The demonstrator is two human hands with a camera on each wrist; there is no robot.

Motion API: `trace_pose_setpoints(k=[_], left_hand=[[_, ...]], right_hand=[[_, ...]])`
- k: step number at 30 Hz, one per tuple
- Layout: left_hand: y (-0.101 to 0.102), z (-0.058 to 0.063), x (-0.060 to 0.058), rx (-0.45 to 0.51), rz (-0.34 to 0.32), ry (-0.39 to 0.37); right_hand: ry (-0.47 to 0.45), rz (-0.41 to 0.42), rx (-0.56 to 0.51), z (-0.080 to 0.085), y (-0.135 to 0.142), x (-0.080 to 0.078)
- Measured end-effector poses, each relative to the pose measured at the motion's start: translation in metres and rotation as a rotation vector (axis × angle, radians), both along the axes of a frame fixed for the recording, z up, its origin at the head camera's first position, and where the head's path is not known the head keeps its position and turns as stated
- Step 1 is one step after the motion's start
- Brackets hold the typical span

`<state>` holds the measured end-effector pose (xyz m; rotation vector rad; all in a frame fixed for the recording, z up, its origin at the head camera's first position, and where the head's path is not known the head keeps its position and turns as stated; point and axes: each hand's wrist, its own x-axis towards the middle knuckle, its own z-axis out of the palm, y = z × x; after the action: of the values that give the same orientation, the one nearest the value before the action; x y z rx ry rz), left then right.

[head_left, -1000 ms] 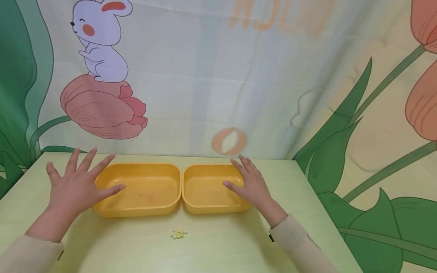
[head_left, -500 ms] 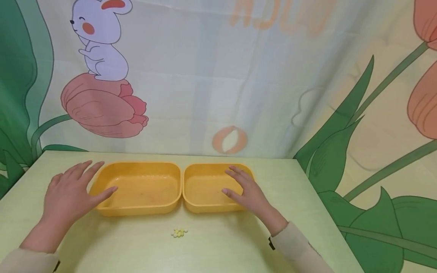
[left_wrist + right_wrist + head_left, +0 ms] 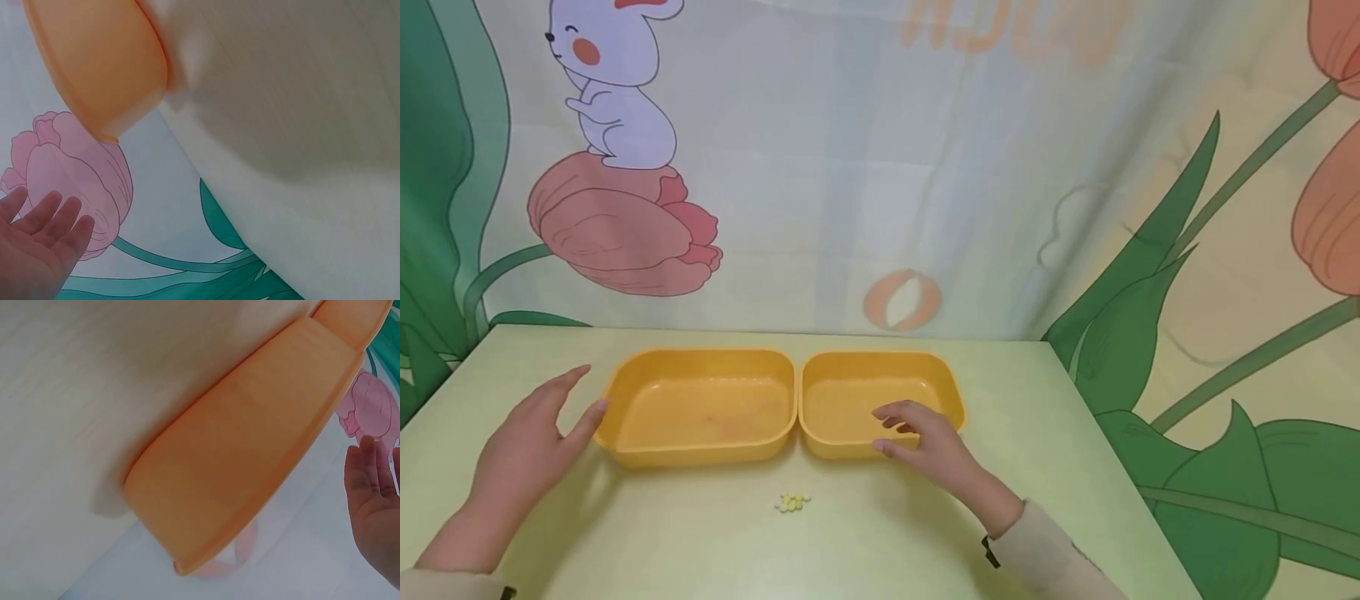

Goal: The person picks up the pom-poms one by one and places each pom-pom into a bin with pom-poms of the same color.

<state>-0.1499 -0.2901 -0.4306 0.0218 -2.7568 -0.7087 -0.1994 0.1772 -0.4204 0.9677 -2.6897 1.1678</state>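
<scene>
Two yellow plastic trays stand side by side on the table: a longer left tray [image 3: 700, 454] and a shorter right tray [image 3: 842, 450]. In front of them lies a small cluster of pale yellow and white pellets [image 3: 792, 502]. My left hand [image 3: 527, 442] hovers beside the left tray's outer end, thumb apart from the fingers, holding nothing. My right hand [image 3: 928, 442] is over the front right part of the right tray, fingers loosely bent, nothing in them. Both wrist views show the hands, left hand [image 3: 47, 240] and right hand [image 3: 375, 506], with relaxed fingers.
A pale green table [image 3: 880, 550] spreads under everything. Behind it hangs a printed cloth [image 3: 820, 183] with a rabbit and tulips, and its leaf-patterned side runs along the table's right edge.
My left hand has drawn left and down, away from the left tray, its spread fingers closing together. My right hand has come down and slightly left, fingers bending more. Trays and pellets stay put.
</scene>
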Motion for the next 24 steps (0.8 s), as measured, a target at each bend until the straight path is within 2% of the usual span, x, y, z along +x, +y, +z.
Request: trace_pose_setpoints(k=[9, 13, 18, 24], left_hand=[[-0.010, -0.006, -0.001, 0.096, -0.001, -0.062], [-0.011, -0.009, -0.004, 0.159, -0.014, -0.100], [-0.012, -0.014, -0.009, 0.208, -0.007, -0.160], [-0.014, -0.016, -0.011, 0.219, -0.005, -0.173]], right_hand=[[-0.175, 0.126, 0.030, -0.009, -0.015, 0.004], [-0.247, 0.143, 0.077, -0.011, -0.023, 0.006], [-0.279, 0.173, 0.142, -0.012, -0.032, 0.008], [-0.310, 0.189, 0.167, -0.018, -0.043, 0.009]])
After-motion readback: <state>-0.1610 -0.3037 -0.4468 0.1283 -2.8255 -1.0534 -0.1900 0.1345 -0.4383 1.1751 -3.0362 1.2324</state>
